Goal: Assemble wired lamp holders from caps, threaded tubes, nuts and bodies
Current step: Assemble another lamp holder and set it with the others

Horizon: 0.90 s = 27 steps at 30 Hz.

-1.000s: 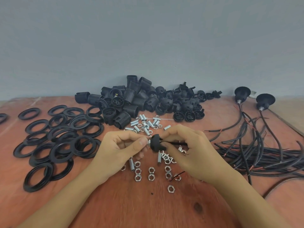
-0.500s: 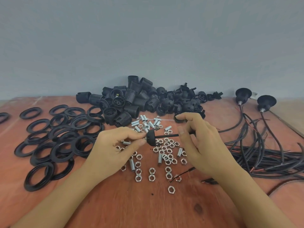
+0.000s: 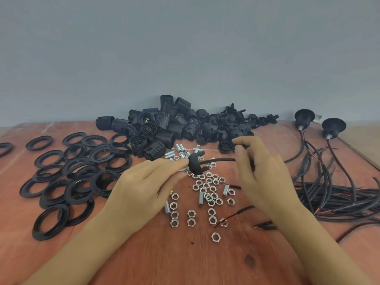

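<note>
My left hand [image 3: 144, 184] pinches a black lamp-holder cap [image 3: 195, 166] between thumb and fingertips, just above the table. A black cable [image 3: 221, 160] runs out of the cap to the right into my right hand [image 3: 261, 173], whose curled fingers hold it. Loose silver nuts [image 3: 207, 194] and short threaded tubes [image 3: 181, 149] lie scattered on the wood under and behind the hands. A heap of black lamp bodies [image 3: 164, 128] and caps [image 3: 226, 128] sits at the back by the wall.
Black rings [image 3: 78, 175] lie spread over the left of the wooden table [image 3: 185, 260]. A bundle of black cables [image 3: 339, 198] fills the right side. Two wired caps [image 3: 304, 117] stand at the back right, near the table's right edge.
My right hand has slid right along the cable, away from the cap, so a longer stretch of cable shows. My left hand has kept its pinch on the cap.
</note>
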{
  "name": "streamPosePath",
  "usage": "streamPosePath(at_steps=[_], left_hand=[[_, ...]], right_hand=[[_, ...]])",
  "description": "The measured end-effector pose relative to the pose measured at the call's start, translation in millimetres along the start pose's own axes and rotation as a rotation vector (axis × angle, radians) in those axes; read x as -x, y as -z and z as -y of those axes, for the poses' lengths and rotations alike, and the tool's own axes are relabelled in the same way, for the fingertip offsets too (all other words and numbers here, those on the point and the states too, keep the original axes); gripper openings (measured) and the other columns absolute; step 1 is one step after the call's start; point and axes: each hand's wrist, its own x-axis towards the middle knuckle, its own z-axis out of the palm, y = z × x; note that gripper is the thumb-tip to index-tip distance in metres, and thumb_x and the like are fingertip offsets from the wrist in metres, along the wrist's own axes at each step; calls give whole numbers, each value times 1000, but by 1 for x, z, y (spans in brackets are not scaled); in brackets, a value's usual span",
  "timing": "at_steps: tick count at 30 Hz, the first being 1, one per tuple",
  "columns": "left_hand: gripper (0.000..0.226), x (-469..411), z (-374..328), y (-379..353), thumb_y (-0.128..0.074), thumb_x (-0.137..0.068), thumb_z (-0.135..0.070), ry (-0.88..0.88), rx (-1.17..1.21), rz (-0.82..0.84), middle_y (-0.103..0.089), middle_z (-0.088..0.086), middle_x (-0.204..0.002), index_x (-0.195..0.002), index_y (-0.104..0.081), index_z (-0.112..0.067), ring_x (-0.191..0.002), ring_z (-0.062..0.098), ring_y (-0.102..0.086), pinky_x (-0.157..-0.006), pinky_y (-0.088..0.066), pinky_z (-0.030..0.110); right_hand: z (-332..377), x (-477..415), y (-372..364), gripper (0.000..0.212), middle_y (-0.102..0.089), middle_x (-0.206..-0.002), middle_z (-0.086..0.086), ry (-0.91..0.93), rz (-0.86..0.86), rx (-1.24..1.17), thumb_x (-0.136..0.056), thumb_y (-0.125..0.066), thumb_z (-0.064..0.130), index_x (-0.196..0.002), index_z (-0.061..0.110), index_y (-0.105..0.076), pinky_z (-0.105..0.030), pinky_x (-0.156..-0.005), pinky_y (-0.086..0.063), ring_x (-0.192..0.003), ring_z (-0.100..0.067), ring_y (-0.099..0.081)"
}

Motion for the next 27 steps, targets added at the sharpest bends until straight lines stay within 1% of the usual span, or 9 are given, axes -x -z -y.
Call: streamPosePath(at_steps=[2, 4, 8, 12, 15, 19, 22, 24, 27], left_hand=[[20, -1, 0, 2, -65, -94, -21, -37, -65, 58, -73, 0, -93, -112, -69, -14, -66, 17, -65, -60, -54, 33], [23, -1, -3, 2, -64, -93, -23, -74, -133, 124, -73, -1, -90, -111, -73, -12, -61, 16, -61, -58, -51, 29], [27, 1, -14, -2, -67, -91, -12, -91, -94, 154, -72, 2, -97, -117, -68, -10, -74, 17, -69, -55, -57, 33], [28, 0, -11, 1, -67, -90, -11, -58, -94, 130, -71, 4, -100, -118, -68, -7, -81, 18, -70, -60, -58, 34], [27, -2, -6, 4, -60, -95, -18, -59, -97, 178, -70, 4, -97, -117, -68, -7, -75, 21, -69, -57, -58, 36], [28, -1, -10, 2, -57, -95, -22, -88, -60, 288, -69, 0, -91, -117, -67, -9, -65, 18, -65, -50, -54, 32], [34, 1, -17, -2, -52, -97, -24, -84, -20, 364, -66, -2, -88, -130, -54, -15, -64, 16, -62, -50, -53, 33], [36, 0, -16, -1, -50, -97, -24, -58, -19, 382, -65, -2, -89, -133, -48, -18, -62, 16, -61, -48, -52, 32], [39, -2, -11, 1, -49, -95, -25, 17, -35, 398, -64, -3, -91, -131, -59, -17, -60, 15, -61, -46, -52, 32]], right_hand=[[-3, 0, 1, 27, -47, -49, 6, -32, 5, -21, -99, -38, 36, -113, 21, -55, -32, -44, -37, -45, -13, -44], [5, 3, 1, 24, -43, -49, 9, 52, 46, -62, -101, -41, 32, -115, 19, -55, -30, -44, -34, -45, -12, -42], [19, 10, -5, 32, -34, -56, 19, 177, 157, -157, -100, -37, 31, -120, 15, -56, -20, -51, -26, -49, -1, -37], [6, 4, 0, 25, -41, -47, 11, 52, 0, 9, -101, -39, 32, -108, 21, -60, -26, -46, -31, -41, -6, -39], [-6, -1, 6, 18, -45, -45, 7, -85, -26, 19, -96, -47, 36, -95, 24, -61, -34, -46, -42, -41, -11, -42], [8, 4, -2, 20, -44, -44, 5, 30, 86, -71, -96, -49, 34, -101, 20, -63, -39, -43, -43, -40, -15, -44], [18, 10, -11, 23, -42, -46, 4, 113, 160, -190, -101, -44, 31, -112, 19, -60, -42, -42, -38, -41, -18, -41], [15, 9, -12, 24, -44, -48, 4, 95, 125, -194, -101, -43, 35, -114, 21, -58, -40, -42, -39, -42, -19, -43], [3, 3, -6, 21, -51, -52, 5, -40, 76, -193, -97, -47, 41, -101, 26, -62, -35, -46, -44, -45, -13, -47]])
